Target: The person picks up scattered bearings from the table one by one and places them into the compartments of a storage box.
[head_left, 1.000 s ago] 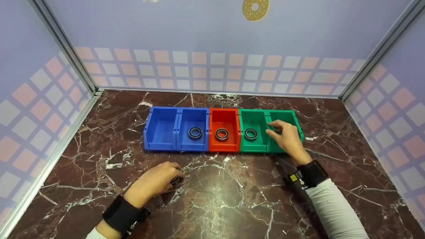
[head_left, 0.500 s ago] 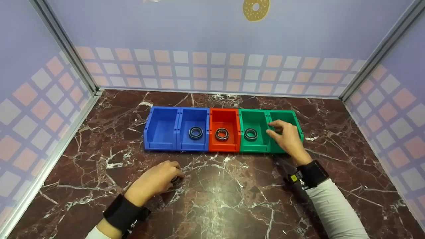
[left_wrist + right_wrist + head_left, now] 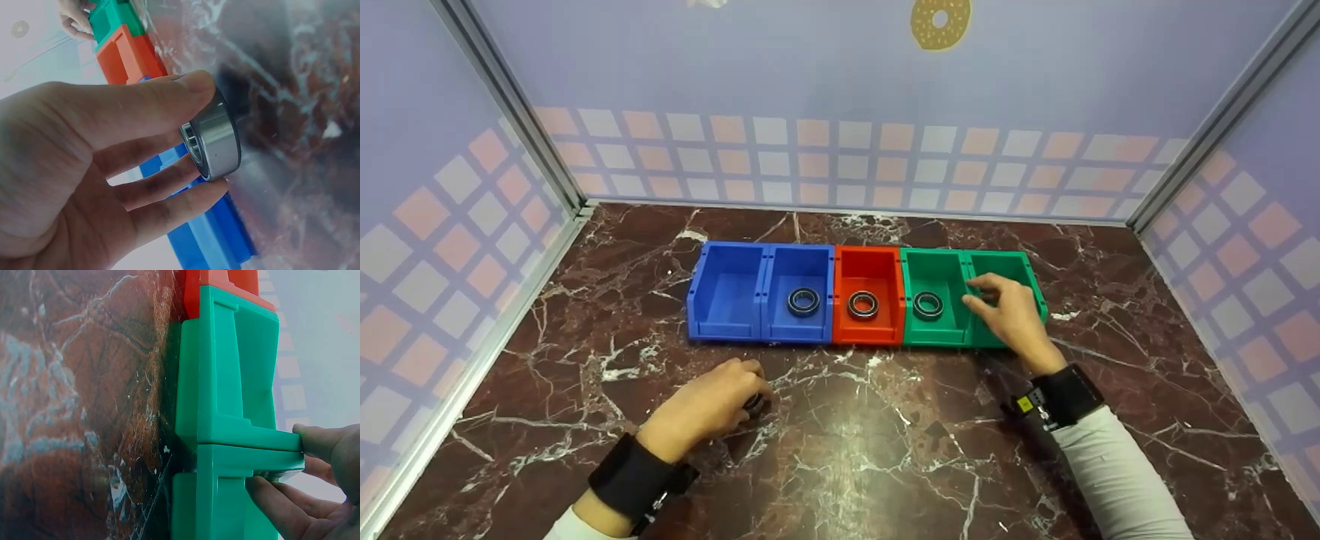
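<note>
My left hand [image 3: 706,405] is over the table in front of the blue bins and pinches a ball bearing [image 3: 221,143] between thumb and fingers. The bearing is tilted on edge, with its steel outer ring showing in the left wrist view. At the right end of the bin row, my right hand [image 3: 1011,313] grips the adjoining side walls of the two green bins [image 3: 250,439], thumb on one side and fingers on the other. Three more bearings lie singly: one bearing [image 3: 803,290] in the right blue bin, one bearing [image 3: 862,293] in the red bin, one bearing [image 3: 928,294] in the left green bin.
The left blue bin [image 3: 727,289] and red bin [image 3: 868,262] stand in one row with the others on a dark red marbled table [image 3: 870,450]. Tiled-pattern panels [image 3: 840,82] enclose the back and both sides.
The left hand has shifted very slightly left with the bearing still pinched. The right hand keeps its grip on the green bins, and the bearings in the bins stay put.
</note>
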Tool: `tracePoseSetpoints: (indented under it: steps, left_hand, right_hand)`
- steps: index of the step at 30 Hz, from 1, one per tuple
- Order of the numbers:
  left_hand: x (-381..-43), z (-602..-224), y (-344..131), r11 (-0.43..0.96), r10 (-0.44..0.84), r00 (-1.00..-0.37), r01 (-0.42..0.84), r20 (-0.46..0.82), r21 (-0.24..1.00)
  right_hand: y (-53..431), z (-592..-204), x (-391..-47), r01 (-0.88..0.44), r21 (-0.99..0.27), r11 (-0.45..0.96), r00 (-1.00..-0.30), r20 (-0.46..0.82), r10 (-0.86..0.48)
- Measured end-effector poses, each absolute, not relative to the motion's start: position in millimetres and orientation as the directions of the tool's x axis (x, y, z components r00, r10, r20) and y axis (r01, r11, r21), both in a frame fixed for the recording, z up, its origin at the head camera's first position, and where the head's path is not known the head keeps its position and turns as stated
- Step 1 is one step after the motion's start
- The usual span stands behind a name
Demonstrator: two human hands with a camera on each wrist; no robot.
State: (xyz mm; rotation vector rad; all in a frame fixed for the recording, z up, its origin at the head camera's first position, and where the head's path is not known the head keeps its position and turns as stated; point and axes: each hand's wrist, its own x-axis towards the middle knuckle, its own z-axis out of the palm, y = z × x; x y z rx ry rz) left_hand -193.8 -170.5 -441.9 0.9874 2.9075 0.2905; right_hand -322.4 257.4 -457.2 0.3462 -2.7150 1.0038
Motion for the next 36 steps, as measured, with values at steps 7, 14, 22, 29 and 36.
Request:
tracePoseSetpoints:
  steps: [7, 14, 22, 29, 36]
  left_hand:
    - [-193, -431, -174, 0.782, 0.605, -0.796, 0.6, 0.03, 0.167]
    - [-197, -424, -174, 0.782, 0.604, -0.797, 0.598, 0.024, 0.178]
    - [-202, -419, -176, 0.774, 0.614, -0.789, 0.609, 0.031, 0.173]
    - [-206, -417, -176, 0.766, 0.622, -0.782, 0.618, 0.042, 0.175]
    - [-211, -411, -181, 0.769, 0.618, -0.783, 0.62, 0.064, 0.158]
  right_hand:
    - [258, -457, -322, -0.316, -0.598, 0.736, -0.94, 0.301, -0.16]
    - [258, -457, -323, -0.32, -0.602, 0.731, -0.938, 0.31, -0.156]
    - [257, -457, -324, -0.317, -0.602, 0.733, -0.938, 0.314, -0.148]
    - [257, -457, -324, -0.304, -0.609, 0.733, -0.943, 0.3, -0.142]
    - [257, -458, -323, -0.3, -0.606, 0.737, -0.945, 0.296, -0.142]
